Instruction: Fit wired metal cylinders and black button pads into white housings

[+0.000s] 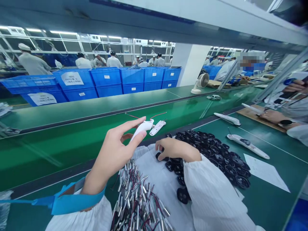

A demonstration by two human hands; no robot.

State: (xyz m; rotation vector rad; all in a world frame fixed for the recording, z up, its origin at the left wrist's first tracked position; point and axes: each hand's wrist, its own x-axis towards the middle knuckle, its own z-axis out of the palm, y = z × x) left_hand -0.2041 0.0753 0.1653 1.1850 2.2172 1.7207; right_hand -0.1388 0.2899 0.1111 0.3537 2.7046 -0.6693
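Note:
My left hand (120, 146) is closed, with a white curved plastic housing (141, 128) pinched between thumb and fingers. Thin red wires (158, 114) stick out near its top end. Just beyond lies another white casing half (158, 127), on or above the green belt. My right hand (176, 149) curls its fingers around a small black plastic part (158, 156) at the near-left edge of a heap of black round parts (214, 154). Between my arms, many slim silver metal cylinders with red and black wires (137, 199) lie in a pile beside a white cloth (156, 173).
At right are two long white housings (247, 146) (227, 118) and a paper sheet (266, 171). A co-worker's hand (274, 117) is beyond them. A green conveyor belt (60, 150) runs across, with a small fan (202, 81) and blue crates (108, 81) behind. A blue wrist strap (77, 202) trails a cord leftward.

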